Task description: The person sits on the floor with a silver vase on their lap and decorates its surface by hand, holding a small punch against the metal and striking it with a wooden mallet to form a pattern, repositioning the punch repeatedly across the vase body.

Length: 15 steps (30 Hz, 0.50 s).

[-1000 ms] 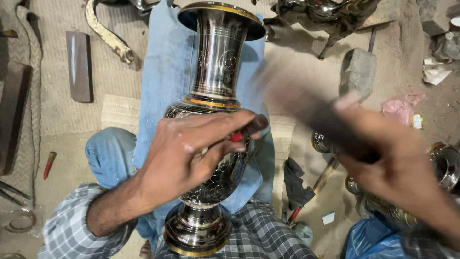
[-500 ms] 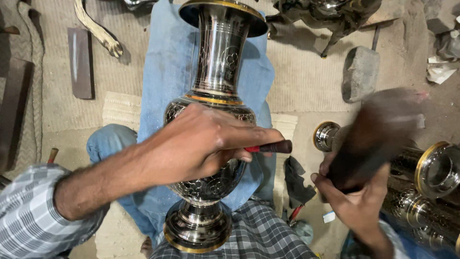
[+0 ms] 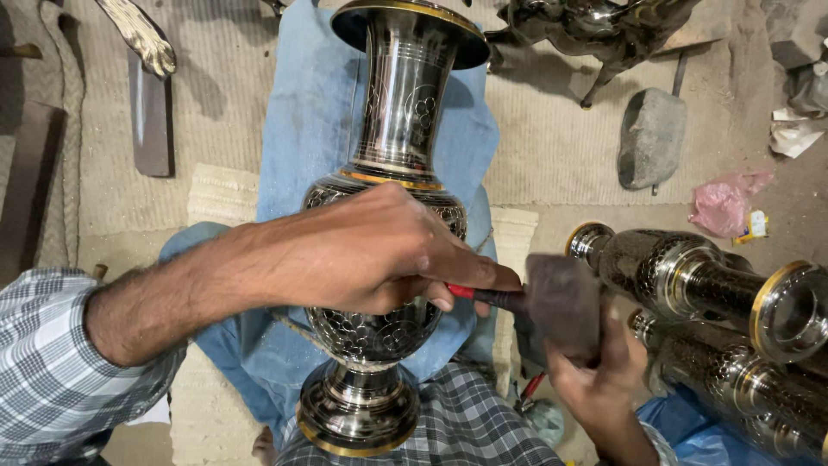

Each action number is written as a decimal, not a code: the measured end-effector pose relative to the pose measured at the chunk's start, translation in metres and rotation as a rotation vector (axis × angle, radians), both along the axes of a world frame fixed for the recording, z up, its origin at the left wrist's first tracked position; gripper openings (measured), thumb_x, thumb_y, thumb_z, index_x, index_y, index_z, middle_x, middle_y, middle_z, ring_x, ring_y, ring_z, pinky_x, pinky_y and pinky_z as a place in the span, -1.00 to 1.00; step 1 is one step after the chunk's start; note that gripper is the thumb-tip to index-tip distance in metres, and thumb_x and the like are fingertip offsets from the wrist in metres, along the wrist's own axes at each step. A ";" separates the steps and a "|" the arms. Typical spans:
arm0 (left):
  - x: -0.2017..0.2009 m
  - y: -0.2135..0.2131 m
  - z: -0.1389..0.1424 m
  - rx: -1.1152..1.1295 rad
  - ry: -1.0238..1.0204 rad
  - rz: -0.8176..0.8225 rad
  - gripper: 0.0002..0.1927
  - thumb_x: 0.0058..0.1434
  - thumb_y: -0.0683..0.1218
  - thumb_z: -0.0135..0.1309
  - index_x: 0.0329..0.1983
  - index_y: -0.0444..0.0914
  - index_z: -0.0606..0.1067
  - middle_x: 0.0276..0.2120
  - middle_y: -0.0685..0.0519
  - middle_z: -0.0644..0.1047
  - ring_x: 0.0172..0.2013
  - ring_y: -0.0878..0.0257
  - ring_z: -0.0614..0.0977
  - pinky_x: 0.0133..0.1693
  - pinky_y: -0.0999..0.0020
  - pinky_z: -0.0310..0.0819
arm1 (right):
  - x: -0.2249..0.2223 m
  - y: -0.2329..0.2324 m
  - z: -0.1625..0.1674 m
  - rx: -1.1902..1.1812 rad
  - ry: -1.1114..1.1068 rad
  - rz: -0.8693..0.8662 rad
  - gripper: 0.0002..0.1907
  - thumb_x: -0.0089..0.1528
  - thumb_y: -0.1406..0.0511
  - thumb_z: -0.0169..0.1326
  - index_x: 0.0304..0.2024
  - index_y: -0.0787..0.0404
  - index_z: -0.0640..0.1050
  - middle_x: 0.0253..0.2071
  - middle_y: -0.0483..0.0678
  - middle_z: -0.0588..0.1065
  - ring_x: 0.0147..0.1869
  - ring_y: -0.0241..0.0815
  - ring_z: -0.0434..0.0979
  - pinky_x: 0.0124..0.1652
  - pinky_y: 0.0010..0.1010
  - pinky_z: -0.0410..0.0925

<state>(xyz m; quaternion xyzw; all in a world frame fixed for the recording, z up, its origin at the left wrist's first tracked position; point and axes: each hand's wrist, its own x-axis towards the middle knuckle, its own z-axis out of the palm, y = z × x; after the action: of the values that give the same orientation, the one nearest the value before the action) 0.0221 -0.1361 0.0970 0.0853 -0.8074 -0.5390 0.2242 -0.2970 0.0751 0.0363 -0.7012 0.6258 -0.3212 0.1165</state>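
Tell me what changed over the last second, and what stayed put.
The right hand swung its dark mallet down from its raised, blurred position, so the head now meets the end of the red-handled chisel. The left hand kept its grip on the chisel against the engraved metal vase, shifting only slightly. The vase stayed on the blue cloth; the finished vases at right did not move.

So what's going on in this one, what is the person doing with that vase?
A person sits on the floor with a tall engraved metal vase lying along their lap on a blue cloth. The left hand presses a thin red-handled chisel against the vase's rounded body. The right hand holds a dark mallet, its head right at the chisel's end. Two similar engraved vases lie on the floor to the right, and a grey stone sits further back.
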 end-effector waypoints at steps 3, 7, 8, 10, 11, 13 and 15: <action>-0.001 -0.002 0.004 -0.003 -0.027 -0.013 -0.53 0.23 -0.19 0.18 0.24 -0.14 0.51 -0.21 0.07 0.73 -0.50 0.33 0.70 -0.55 0.29 0.48 | -0.001 0.011 -0.001 0.114 -0.252 -0.103 -0.31 0.19 0.54 0.30 0.25 0.17 0.25 -0.10 0.10 0.49 -0.14 -0.09 0.56 -0.11 -0.30 0.50; -0.002 -0.007 0.007 0.005 -0.102 -0.086 -0.44 0.14 -0.29 0.14 0.24 -0.11 0.51 -0.28 0.11 0.73 -0.59 0.33 0.63 -0.63 0.29 0.44 | 0.000 0.016 0.003 -0.050 0.091 0.107 -0.13 0.07 0.46 0.31 0.29 0.30 0.09 -0.02 0.25 0.50 -0.01 -0.04 0.59 -0.12 -0.36 0.47; 0.000 -0.007 0.008 0.005 -0.098 -0.105 -0.39 0.11 -0.33 0.12 0.26 -0.10 0.51 -0.29 0.11 0.73 -0.58 0.33 0.62 -0.62 0.29 0.44 | 0.000 0.014 0.004 0.032 -0.101 0.009 -0.29 0.11 0.50 0.29 0.19 0.25 0.19 -0.10 0.20 0.48 -0.07 -0.09 0.56 -0.11 -0.35 0.48; 0.002 -0.008 0.008 0.017 -0.064 -0.126 -0.32 0.04 -0.37 0.09 0.28 -0.10 0.50 -0.27 0.11 0.72 -0.53 0.34 0.62 -0.55 0.34 0.47 | 0.005 0.010 0.005 0.130 -0.304 -0.078 -0.44 0.13 0.55 0.26 0.07 0.24 0.29 -0.17 0.16 0.45 -0.13 -0.12 0.53 -0.10 -0.34 0.49; 0.003 -0.007 0.008 0.025 -0.031 -0.135 -0.28 0.00 -0.37 0.07 0.29 -0.11 0.49 -0.25 0.10 0.71 -0.48 0.36 0.63 -0.49 0.38 0.50 | 0.010 0.009 0.006 0.142 -0.314 -0.071 -0.46 0.11 0.56 0.25 0.05 0.27 0.29 -0.17 0.17 0.44 -0.13 -0.12 0.52 -0.10 -0.32 0.48; 0.005 -0.005 0.006 -0.016 0.000 -0.068 -0.29 0.04 -0.41 0.02 0.29 -0.12 0.48 -0.18 0.10 0.70 -0.42 0.40 0.65 -0.51 0.47 0.48 | 0.017 0.004 0.005 -0.007 0.037 0.144 -0.17 -0.05 0.49 0.25 0.18 0.48 0.12 -0.03 0.33 0.42 -0.01 -0.02 0.52 -0.13 -0.27 0.44; 0.006 0.008 0.006 -0.078 -0.002 0.081 -0.37 0.20 -0.45 -0.05 0.30 -0.13 0.48 -0.11 0.11 0.71 -0.42 0.44 0.67 -0.65 0.56 0.39 | 0.024 0.000 0.005 0.166 -0.299 -0.110 -0.24 0.07 0.50 0.28 0.24 0.40 0.20 -0.14 0.14 0.47 -0.11 -0.16 0.54 -0.15 -0.35 0.44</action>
<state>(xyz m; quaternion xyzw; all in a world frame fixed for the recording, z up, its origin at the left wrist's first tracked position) 0.0279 -0.1282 0.1027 0.1098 -0.8240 -0.4973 0.2482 -0.2727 0.0753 0.0411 -0.5983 0.6632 -0.3750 0.2481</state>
